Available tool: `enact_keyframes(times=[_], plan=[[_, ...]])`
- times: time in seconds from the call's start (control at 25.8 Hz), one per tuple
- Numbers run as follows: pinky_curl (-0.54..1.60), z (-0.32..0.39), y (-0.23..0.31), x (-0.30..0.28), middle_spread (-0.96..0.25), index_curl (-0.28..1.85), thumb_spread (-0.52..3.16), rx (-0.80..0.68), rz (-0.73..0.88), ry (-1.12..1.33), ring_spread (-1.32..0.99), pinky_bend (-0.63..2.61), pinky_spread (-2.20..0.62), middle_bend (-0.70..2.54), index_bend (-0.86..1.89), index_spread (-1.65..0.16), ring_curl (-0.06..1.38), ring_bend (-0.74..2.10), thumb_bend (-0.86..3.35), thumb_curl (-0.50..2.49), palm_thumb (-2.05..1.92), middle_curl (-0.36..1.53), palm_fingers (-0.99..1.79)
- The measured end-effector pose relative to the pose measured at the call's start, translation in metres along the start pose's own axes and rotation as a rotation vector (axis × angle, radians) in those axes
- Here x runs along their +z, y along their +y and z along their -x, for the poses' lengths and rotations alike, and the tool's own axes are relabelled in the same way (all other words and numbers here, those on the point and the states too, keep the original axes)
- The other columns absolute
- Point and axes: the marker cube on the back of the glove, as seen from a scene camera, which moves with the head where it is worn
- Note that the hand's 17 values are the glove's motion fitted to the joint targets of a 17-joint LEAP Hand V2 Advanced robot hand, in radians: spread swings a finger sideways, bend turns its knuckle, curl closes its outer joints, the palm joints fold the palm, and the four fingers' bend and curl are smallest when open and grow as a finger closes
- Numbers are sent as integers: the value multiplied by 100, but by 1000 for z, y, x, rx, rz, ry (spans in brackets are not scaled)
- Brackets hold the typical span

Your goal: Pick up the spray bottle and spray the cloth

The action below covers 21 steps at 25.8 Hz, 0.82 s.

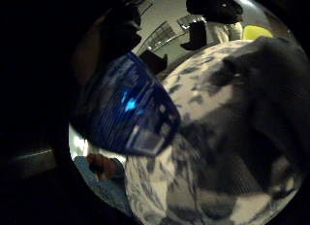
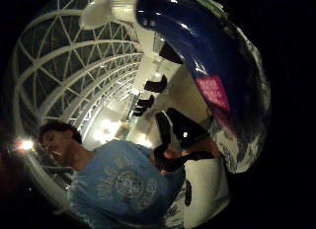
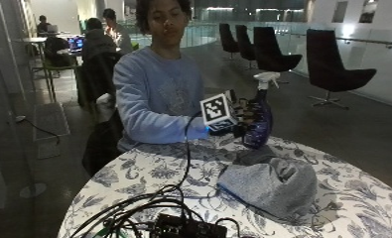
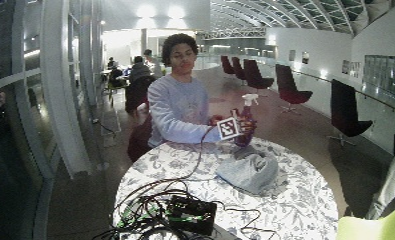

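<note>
A dark blue spray bottle [image 3: 258, 121] with a white trigger head [image 3: 267, 79] is held upright just above the round table, beside the far end of a crumpled grey cloth [image 3: 273, 181]. My gloved right hand [image 3: 243, 118] grips the bottle's body from the side, fingers curled round it. The bottle's blue body [image 1: 127, 108] fills much of the little finger side palm view, with the grey cloth [image 1: 261, 99] below it. In the thumb side view the bottle [image 2: 202, 56] and its white head [image 2: 106, 9] run along the edge. From the wide outside view, the bottle [image 4: 244, 127] stands over the cloth [image 4: 249, 170].
The round table carries a floral patterned covering [image 3: 156, 173]. A black box with a tangle of cables [image 3: 169, 223] lies at its near side. Dark chairs [image 3: 334, 69] stand behind on the floor.
</note>
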Motion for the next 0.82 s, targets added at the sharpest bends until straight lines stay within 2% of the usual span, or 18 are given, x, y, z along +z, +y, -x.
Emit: enact_keyframes(times=[0.16, 0.35, 0.5, 0.66, 0.82], plan=[[31, -3, 65, -61, -1, 16, 102, 90, -16, 277, 4, 42, 22, 40, 19, -35, 28, 52, -3, 43, 68, 39, 40], [30, 2, 182, -119, -1, 21, 104, 229, -55, 579, 5, 35, 23, 40, 22, -36, 27, 44, -2, 41, 67, 38, 45], [29, 10, 255, -156, -1, 24, 105, 324, -87, 753, 5, 29, 23, 39, 22, -35, 26, 41, -2, 41, 68, 38, 51], [28, 16, 297, -178, -2, 27, 106, 380, -109, 828, 5, 23, 23, 38, 22, -35, 26, 38, -2, 40, 70, 38, 56], [28, 18, 312, -189, -3, 29, 107, 404, -126, 861, 5, 19, 23, 38, 20, -34, 26, 36, -2, 39, 71, 38, 60]])
